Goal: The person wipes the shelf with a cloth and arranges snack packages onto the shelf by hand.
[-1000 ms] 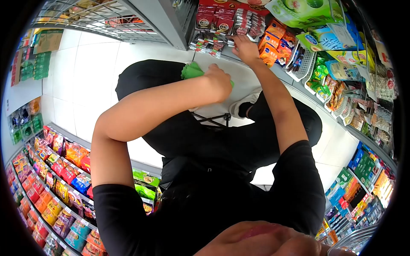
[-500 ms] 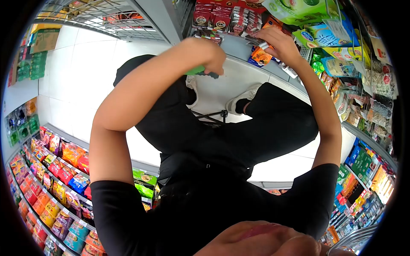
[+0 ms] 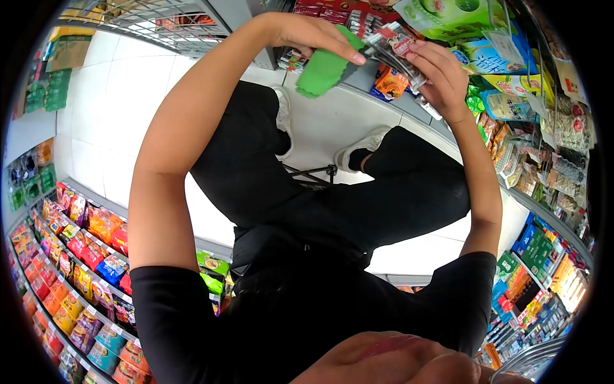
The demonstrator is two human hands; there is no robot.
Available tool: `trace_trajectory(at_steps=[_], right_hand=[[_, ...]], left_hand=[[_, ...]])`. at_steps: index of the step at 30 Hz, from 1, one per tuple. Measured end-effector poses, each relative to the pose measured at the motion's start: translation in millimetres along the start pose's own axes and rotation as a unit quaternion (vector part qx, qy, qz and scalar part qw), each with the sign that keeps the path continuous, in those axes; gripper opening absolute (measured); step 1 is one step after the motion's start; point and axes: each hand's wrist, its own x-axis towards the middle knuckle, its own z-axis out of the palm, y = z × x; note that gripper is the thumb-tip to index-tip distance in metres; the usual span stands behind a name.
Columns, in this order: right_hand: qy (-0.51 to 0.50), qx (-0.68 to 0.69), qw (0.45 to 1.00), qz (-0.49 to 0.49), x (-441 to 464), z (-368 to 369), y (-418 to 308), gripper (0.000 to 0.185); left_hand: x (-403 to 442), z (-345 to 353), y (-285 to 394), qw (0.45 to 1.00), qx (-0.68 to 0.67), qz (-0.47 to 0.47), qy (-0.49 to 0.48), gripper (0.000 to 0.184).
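My left hand is closed on a green cloth, which hangs down over the front edge of the low shelf. My right hand grips several small silver-and-red sachets, tilted above the same shelf. The cloth and the sachets are close together; whether they touch I cannot tell. Just below the sachets, an orange packet lies near the shelf edge. Rows of red packets stand at the back, partly hidden by my left hand.
Large green pouches and a blue bag are on the right of the shelf. A wire rack stands at upper left. Snack shelves line the lower left. My legs are spread, with my shoes on the white floor.
My left hand has moved forward and up to the shelf, bringing the green cloth into fuller view. My right hand has drawn the sachets back and raised them off the shelf.
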Motion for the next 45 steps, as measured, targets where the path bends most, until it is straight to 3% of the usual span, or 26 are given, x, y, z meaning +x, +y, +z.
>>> trace_trajectory(at_steps=[2, 4, 6, 7, 11, 14, 15, 17, 18, 19, 20, 21, 23, 24, 26, 29, 31, 36, 40, 45], right_hand=[[0.03, -0.014, 0.999, 0.014, 4, 1, -2, 0.047], [0.038, -0.026, 0.999, 0.026, 10, 0, -3, 0.045], [0.039, -0.049, 0.998, 0.024, 17, 2, -6, 0.049], [0.047, -0.061, 0.997, 0.023, 24, 4, -8, 0.049], [-0.019, -0.048, 0.998, 0.047, 29, 0, -5, 0.061], [-0.087, -0.002, 0.995, 0.045, 39, -4, -4, 0.059], [-0.1, 0.04, 0.993, 0.058, 40, -4, -8, 0.057], [-0.107, 0.084, 0.988, 0.071, 37, -2, -9, 0.048], [-0.087, 0.116, 0.982, 0.123, 32, 4, -12, 0.05], [-0.066, 0.148, 0.971, 0.173, 25, 14, -15, 0.053], [-0.045, 0.18, 0.957, 0.223, 16, 24, -16, 0.056], [-0.047, 0.18, 0.962, 0.198, 2, 37, -7, 0.059], [-0.122, 0.278, 0.904, 0.302, -11, 53, -18, 0.061], [-0.162, 0.329, 0.869, 0.332, -16, 59, -20, 0.061], [-0.229, 0.333, 0.846, 0.348, -19, 62, -26, 0.06], [-0.265, 0.384, 0.801, 0.374, -22, 64, -32, 0.055], [-0.271, 0.414, 0.771, 0.401, -23, 67, -34, 0.05], [-0.299, 0.371, 0.793, 0.381, -32, 79, -29, 0.054], [-0.305, 0.353, 0.801, 0.375, -30, 80, -30, 0.053], [-0.293, 0.416, 0.763, 0.398, -35, 87, -29, 0.05]], left_hand=[[7, 8, 3, 0.998, -0.056, 0.034, 0.015, 0.069], [8, 17, 20, 0.967, -0.244, 0.069, 0.006, 0.048], [11, 22, 36, 0.901, -0.422, 0.1, -0.003, 0.028], [18, 23, 33, 0.902, -0.412, 0.13, 0.022, 0.041], [36, 11, 22, 0.897, -0.414, 0.124, 0.095, 0.035], [30, 7, 22, 0.913, -0.366, 0.13, 0.124, 0.03], [31, 6, 18, 0.933, -0.291, 0.141, 0.161, 0.028], [27, 4, 6, 0.971, -0.134, 0.072, 0.182, 0.029], [25, 2, 4, 0.98, -0.053, 0.038, 0.19, 0.03], [20, 1, 8, 0.986, 0.05, 0.022, 0.158, 0.036], [36, 8, -25, 0.981, 0.004, 0.066, 0.183, 0.059], [40, 16, -33, 0.982, 0.025, 0.076, 0.172, 0.053], [37, 28, -27, 0.986, 0.072, 0.067, 0.135, 0.043], [39, 36, -32, 0.988, 0.055, 0.082, 0.115, 0.048], [51, 45, -44, 0.974, 0.194, 0.071, 0.096, 0.056], [51, 60, -43, 0.982, 0.174, 0.034, 0.058, 0.062], [52, 67, -43, 0.977, 0.197, 0.006, 0.082, 0.062], [51, 68, -36, 0.984, 0.149, -0.03, 0.094, 0.05], [48, 67, -35, 0.99, 0.088, -0.046, 0.103, 0.051], [51, 66, -40, 0.991, 0.079, -0.06, 0.092, 0.049]])
